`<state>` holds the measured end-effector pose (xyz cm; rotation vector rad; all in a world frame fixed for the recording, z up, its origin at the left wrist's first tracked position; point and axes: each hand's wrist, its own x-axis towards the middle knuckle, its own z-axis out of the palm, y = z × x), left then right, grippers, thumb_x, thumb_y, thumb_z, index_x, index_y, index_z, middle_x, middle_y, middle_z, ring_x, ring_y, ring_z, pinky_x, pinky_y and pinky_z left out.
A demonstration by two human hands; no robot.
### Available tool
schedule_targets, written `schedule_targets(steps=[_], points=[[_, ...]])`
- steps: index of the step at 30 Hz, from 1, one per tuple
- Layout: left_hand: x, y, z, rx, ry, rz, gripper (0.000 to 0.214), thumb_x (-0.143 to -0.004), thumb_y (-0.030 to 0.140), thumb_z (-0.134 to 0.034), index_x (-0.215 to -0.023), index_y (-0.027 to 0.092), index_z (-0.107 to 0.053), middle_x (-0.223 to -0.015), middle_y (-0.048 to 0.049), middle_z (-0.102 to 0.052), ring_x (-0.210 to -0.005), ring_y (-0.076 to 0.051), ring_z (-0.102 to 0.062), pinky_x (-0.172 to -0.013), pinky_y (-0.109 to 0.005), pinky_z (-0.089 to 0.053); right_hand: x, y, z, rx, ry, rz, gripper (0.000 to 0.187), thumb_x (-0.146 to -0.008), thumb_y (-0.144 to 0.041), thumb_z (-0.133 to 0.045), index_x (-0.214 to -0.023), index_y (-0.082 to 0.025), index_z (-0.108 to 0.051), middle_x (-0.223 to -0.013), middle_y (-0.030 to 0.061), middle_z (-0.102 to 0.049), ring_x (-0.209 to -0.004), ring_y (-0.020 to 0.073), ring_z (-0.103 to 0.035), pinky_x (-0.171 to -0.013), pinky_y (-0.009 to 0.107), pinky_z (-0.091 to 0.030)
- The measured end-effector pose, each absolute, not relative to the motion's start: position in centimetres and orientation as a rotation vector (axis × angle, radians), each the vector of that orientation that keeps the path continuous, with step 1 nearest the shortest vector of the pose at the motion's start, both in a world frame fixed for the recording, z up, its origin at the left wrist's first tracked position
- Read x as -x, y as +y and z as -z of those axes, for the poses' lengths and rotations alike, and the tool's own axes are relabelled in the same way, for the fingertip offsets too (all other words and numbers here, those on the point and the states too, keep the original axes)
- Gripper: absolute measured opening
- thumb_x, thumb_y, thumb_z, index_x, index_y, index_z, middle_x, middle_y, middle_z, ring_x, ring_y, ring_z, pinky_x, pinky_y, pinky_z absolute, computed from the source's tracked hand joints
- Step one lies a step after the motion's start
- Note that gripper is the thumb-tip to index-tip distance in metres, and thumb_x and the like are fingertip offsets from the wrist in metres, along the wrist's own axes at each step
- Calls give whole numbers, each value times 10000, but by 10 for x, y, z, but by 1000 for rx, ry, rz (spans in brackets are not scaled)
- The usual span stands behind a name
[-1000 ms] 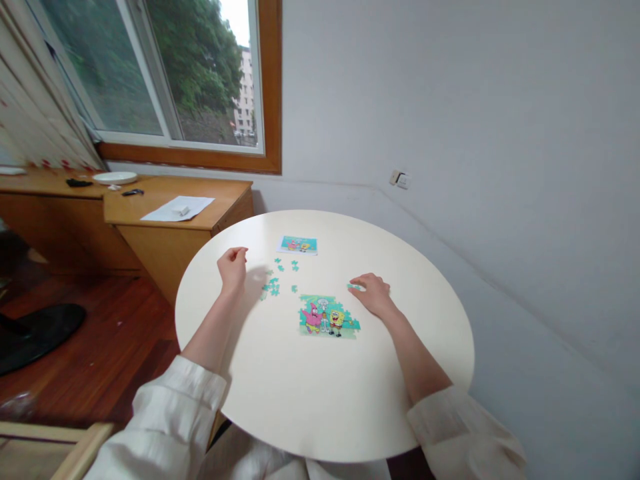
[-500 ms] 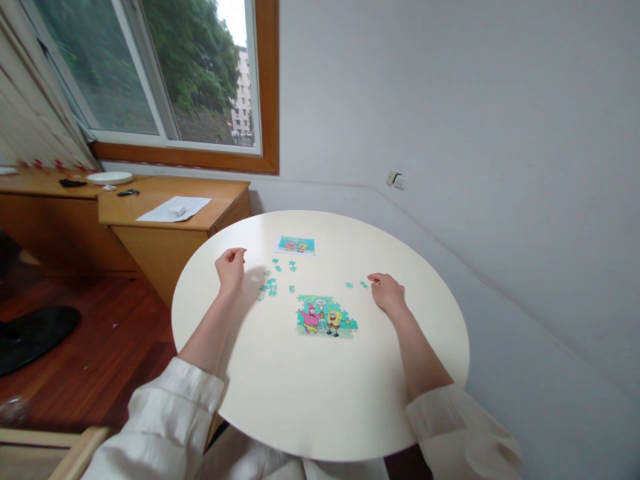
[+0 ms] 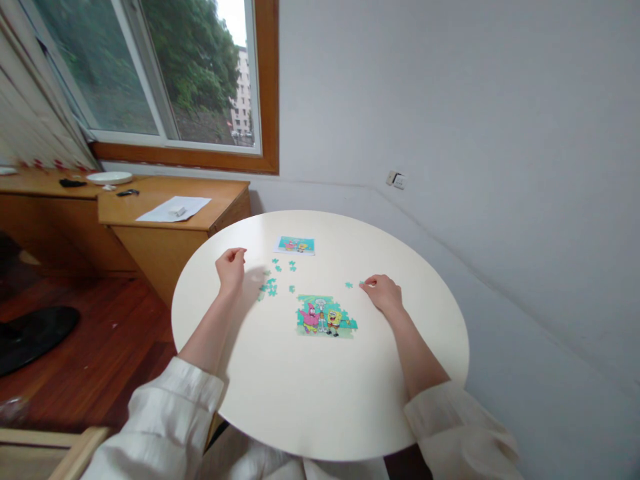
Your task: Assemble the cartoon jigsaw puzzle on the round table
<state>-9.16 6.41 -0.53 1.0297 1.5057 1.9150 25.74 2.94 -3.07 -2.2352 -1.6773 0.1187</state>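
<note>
While the left hand rests loosely curled and empty on the round table, the right hand lies with fingertips on a loose teal puzzle piece, just right of the half-built cartoon puzzle; whether it pinches it, I cannot tell. Such a piece looks light, thin and stiff, best pinched by its edges.

1. A round cream table stood near plain grey walls.
2. A wood-framed window let in daylight and showed trees.
3. Wooden desks stood beneath it on a reddish wooden floor.
</note>
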Motion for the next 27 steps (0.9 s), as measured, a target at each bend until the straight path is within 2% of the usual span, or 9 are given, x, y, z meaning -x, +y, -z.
schedule_targets(steps=[6, 11, 16, 22, 27], points=[[92, 64, 5, -1050, 1520, -1904, 155, -610, 269, -521, -641, 155, -620, -506, 38, -465, -518, -107, -425, -507, -233, -319, -253, 30, 32, 2276, -1694, -162, 231, -814, -362, -525, -838, -197, -685, -979, 79, -686, -950, 234, -604, -803, 347, -404], [92, 64, 6, -1052, 1524, -1907, 150, -613, 275, -527, -632, 153, -613, -504, 41, -459, -519, -105, -421, -513, -234, -324, -255, 30, 32, 2241, -1670, -146, 238, -811, -348, -536, -943, -192, -659, -1025, 77, -673, -953, 212, -602, -771, 311, -417], [91, 63, 5, -1049, 1510, -1902, 145, -613, 258, -519, -637, 151, -613, -512, 39, -474, -527, -105, -430, -522, -233, -334, -257, 30, 34, 2223, -1709, -116, 208, -813, -314, -530, -892, -190, -675, -989, 85, -669, -919, 211, -603, -749, 308, -420], [91, 63, 5, -1064, 1526, -1896, 165, -611, 262, -495, -650, 154, -615, -536, 28, -505, -539, -111, -450, -522, -234, -343, -257, 32, 38, 2168, -1746, -85, 197, -817, -252, -521, -918, -165, -666, -1031, 115, -638, -941, 211, -584, -766, 306, -409], [92, 63, 6, -1074, 1514, -1906, 168, -600, 265, -494, -642, 153, -612, -534, 25, -508, -539, -111, -450, -526, -234, -343, -256, 33, 39, 2122, -1702, -201, 171, -802, -216, -542, -934, -159, -637, -938, 90, -658, -855, 177, -592, -741, 272, -409]])
